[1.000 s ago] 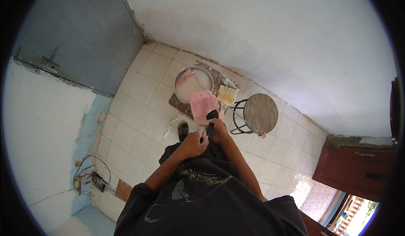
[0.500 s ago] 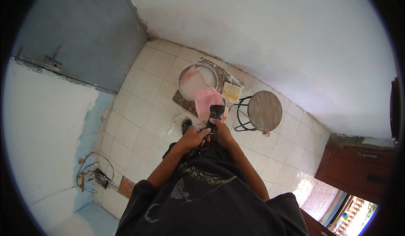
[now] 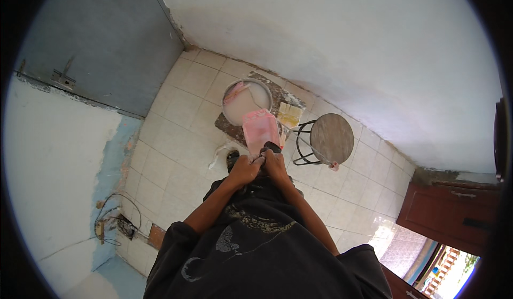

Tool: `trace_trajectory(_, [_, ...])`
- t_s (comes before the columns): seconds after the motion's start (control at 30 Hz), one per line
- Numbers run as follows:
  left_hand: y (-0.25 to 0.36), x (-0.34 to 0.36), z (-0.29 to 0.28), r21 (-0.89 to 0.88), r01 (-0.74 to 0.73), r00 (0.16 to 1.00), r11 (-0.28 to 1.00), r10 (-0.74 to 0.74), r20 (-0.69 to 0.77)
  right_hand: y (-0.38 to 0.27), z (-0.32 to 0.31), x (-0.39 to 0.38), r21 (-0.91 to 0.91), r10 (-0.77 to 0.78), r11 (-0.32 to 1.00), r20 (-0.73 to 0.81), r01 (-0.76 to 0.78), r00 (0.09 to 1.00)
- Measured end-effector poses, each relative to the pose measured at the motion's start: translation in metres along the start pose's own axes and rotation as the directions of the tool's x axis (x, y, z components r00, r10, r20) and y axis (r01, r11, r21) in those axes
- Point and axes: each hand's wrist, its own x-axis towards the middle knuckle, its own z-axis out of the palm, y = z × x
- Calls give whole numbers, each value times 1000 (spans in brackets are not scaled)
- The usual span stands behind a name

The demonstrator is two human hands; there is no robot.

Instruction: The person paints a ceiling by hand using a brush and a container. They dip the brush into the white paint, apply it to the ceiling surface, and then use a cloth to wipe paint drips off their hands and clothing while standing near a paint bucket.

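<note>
In front of my waist, my left hand (image 3: 245, 169) and my right hand (image 3: 274, 166) are close together with fingers curled. They appear to close on a dark, limp-looking thing (image 3: 272, 147), whose kind I cannot make out. Just beyond them is a pink paint tray (image 3: 260, 127), its near end partly covered by the dark thing. A round bucket (image 3: 270, 102) of whitish liquid stands beyond the tray, with something pink at its left side. Both rest on or over a stained board (image 3: 228, 130).
A round wooden-topped stool (image 3: 332, 141) with black legs stands right of the tray. A thin pole (image 3: 307, 140) reaches past it to a small pink end. A yellow and cream square container (image 3: 289, 115) sits beside the bucket. Loose cables (image 3: 140, 205) hang at the left wall.
Both hands have drawn nearer each other, and the dark thing has come back toward my body, showing less of its length. The bucket, tray and stool keep their places.
</note>
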Motion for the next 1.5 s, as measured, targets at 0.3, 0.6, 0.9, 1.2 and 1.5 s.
trace_trajectory(0.3, [11, -12, -4, 350, -139, 990, 926, 134, 39, 21, 4, 13, -116, 2, 993, -67, -10, 998])
trace_trajectory(0.6, [5, -17, -4, 384, -230, 973, 894, 202, 111, 26, 1, 26, 579, 310, 748, 128, -324, 942])
trace_trajectory(0.9, [14, -23, -3, 343, -151, 980, 927, 94, 178, 44, -13, 36, 685, 267, 652, 195, -326, 944])
trace_trajectory(1.2, [1, -5, -9, 286, -32, 980, 958, -26, 197, 19, -20, 7, 484, 228, 772, 393, -411, 891])
trace_trajectory(1.5, [16, -7, 0, -111, 48, 975, 993, -22, 221, 7, -20, -6, 237, 234, 884, 522, -403, 820])
